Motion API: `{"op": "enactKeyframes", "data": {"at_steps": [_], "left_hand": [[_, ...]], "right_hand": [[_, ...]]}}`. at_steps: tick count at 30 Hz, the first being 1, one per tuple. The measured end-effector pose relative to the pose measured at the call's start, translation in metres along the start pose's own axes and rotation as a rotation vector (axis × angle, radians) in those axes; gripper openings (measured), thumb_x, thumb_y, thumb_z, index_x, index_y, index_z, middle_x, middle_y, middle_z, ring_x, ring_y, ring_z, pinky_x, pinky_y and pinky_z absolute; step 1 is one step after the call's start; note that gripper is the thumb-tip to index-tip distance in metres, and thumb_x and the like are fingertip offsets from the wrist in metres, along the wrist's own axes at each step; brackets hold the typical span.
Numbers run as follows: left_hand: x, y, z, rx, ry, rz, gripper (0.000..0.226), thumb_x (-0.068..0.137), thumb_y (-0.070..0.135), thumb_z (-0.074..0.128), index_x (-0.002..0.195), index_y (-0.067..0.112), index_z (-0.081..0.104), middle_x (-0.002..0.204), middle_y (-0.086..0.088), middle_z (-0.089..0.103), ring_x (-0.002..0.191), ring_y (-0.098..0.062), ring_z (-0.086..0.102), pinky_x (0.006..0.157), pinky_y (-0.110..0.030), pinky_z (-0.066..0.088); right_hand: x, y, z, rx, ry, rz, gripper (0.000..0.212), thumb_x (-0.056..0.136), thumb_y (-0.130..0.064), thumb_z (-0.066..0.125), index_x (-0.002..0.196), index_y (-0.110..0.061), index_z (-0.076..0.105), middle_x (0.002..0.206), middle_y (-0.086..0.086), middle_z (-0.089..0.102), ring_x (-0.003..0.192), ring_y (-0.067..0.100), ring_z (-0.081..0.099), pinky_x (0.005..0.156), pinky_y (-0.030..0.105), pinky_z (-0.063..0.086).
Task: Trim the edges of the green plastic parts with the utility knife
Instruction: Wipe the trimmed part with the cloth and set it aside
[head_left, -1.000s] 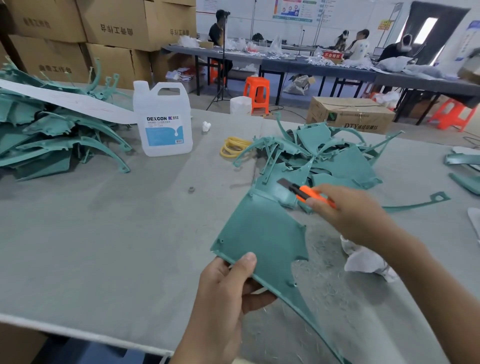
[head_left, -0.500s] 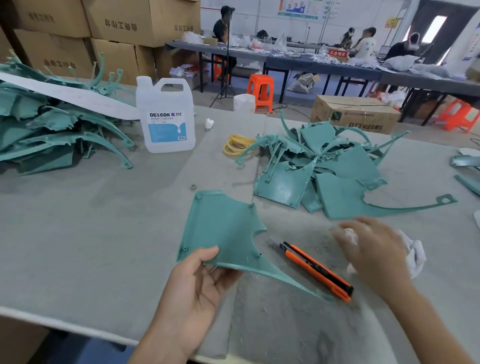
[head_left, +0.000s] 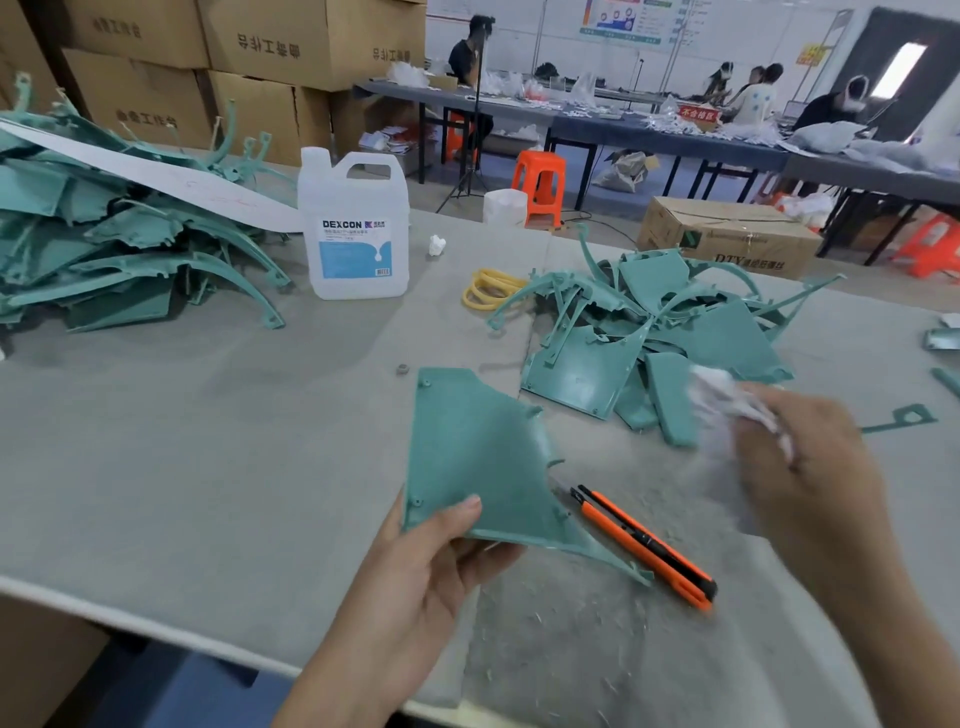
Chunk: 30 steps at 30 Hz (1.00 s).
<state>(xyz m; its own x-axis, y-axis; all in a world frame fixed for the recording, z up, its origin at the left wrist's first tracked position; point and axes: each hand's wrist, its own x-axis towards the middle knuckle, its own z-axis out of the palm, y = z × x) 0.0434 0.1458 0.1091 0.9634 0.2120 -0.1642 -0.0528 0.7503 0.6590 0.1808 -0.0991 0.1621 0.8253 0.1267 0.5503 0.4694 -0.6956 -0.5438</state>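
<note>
My left hand (head_left: 415, 582) pinches the green part (head_left: 478, 457) by its seven-o'clock corner, presenting its face, I judge, to the rag (head_left: 727, 410) my right hand (head_left: 810, 478) clutches, with the utility knife (head_left: 644, 545) parked at four o'clock.

Single head view — looks forward-down, close over grey table (head_left: 208, 467), hall behind.

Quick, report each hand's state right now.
Left hand: grips the flat green plastic part by its near edge.
Right hand: holds a crumpled white cloth; the orange utility knife lies unheld.
</note>
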Motion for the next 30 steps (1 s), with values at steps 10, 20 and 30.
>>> {"op": "enactKeyframes", "data": {"at_steps": [10, 20, 30], "left_hand": [[-0.004, -0.008, 0.014, -0.021, -0.022, 0.039, 0.056, 0.093, 0.043, 0.049, 0.140, 0.013, 0.054, 0.131, -0.018, 0.066, 0.116, -0.034, 0.067, 0.084, -0.038, 0.059], [-0.007, -0.018, 0.015, 0.118, -0.004, 0.116, 0.055, 0.087, -0.012, 0.051, 0.133, 0.018, 0.058, 0.121, -0.013, 0.071, 0.104, -0.029, 0.070, 0.074, -0.040, 0.060], [-0.017, 0.000, 0.012, 0.460, -0.067, 0.469, 0.044, 0.079, 0.004, 0.061, 0.103, 0.037, 0.077, 0.106, 0.004, 0.075, 0.103, -0.009, 0.068, 0.088, -0.022, 0.053]], "right_hand": [[-0.028, -0.079, 0.073, -0.080, -0.286, -0.206, 0.026, 0.101, -0.020, 0.053, 0.123, -0.022, 0.066, 0.118, 0.008, 0.056, 0.100, 0.034, 0.049, 0.084, 0.038, 0.039], [-0.029, -0.122, 0.076, -0.042, -0.174, -0.575, 0.022, 0.093, -0.020, 0.061, 0.113, -0.020, 0.070, 0.117, 0.001, 0.060, 0.102, 0.027, 0.050, 0.085, 0.039, 0.043], [0.053, -0.086, 0.050, 0.232, -0.029, -0.006, 0.016, 0.104, -0.021, 0.051, 0.103, -0.030, 0.064, 0.099, -0.004, 0.064, 0.093, 0.017, 0.060, 0.073, 0.027, 0.040]]}}
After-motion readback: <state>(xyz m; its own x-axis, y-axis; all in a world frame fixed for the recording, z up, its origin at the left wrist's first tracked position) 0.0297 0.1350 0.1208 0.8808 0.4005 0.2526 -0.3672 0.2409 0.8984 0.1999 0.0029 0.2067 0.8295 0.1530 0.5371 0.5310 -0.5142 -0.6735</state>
